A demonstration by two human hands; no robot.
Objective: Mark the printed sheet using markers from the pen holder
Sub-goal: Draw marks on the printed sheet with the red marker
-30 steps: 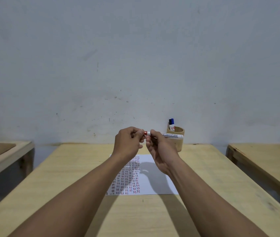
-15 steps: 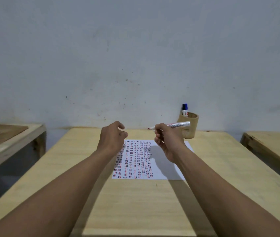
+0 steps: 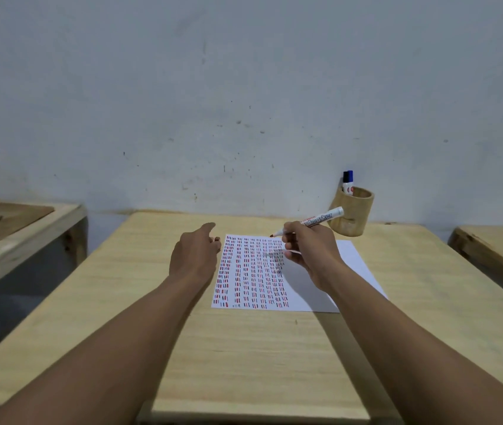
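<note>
Both forearms reach forward from the bottom edge over a pale wooden bench [image 3: 244, 357], bare to the elbow and converging toward the sheet [image 3: 274, 271], which lies flat on the bench past its middle. The sheet's left half is covered in columns of short red and dark dashes; its right part is blank white. The right hand [image 3: 313, 256] hovers over the sheet's far right area, at about 1 o'clock from the sheet's centre, wrist bent and the back of the hand turned up and to the right. Its fingers [image 3: 290, 245] are closed around a white marker [image 3: 314, 222], uncapped, with the red tip pointing to 9 o'clock and slightly down, just above the sheet's far edge; whether the tip touches the paper cannot be told. The marker's barrel slants up toward 2 o'clock, its rear end in front of the holder [image 3: 351, 214]. The left hand [image 3: 196, 254] sits at 9 o'clock from the sheet, just beside its far left corner, back of the hand up, knuckles raised. Its fingers are curled in loosely with the thumb stretched forward toward 12 o'clock; something small seems pinched at the fingertips near the sheet's edge, but it is too hidden to tell what. The holder, a wooden cup, stands at the bench's far right near the wall [image 3: 244, 102], at 1 o'clock from the sheet and apart from it, with a blue-capped marker [image 3: 348, 180] upright inside. Other wooden benches stand well apart at 9 and 3 o'clock.
</note>
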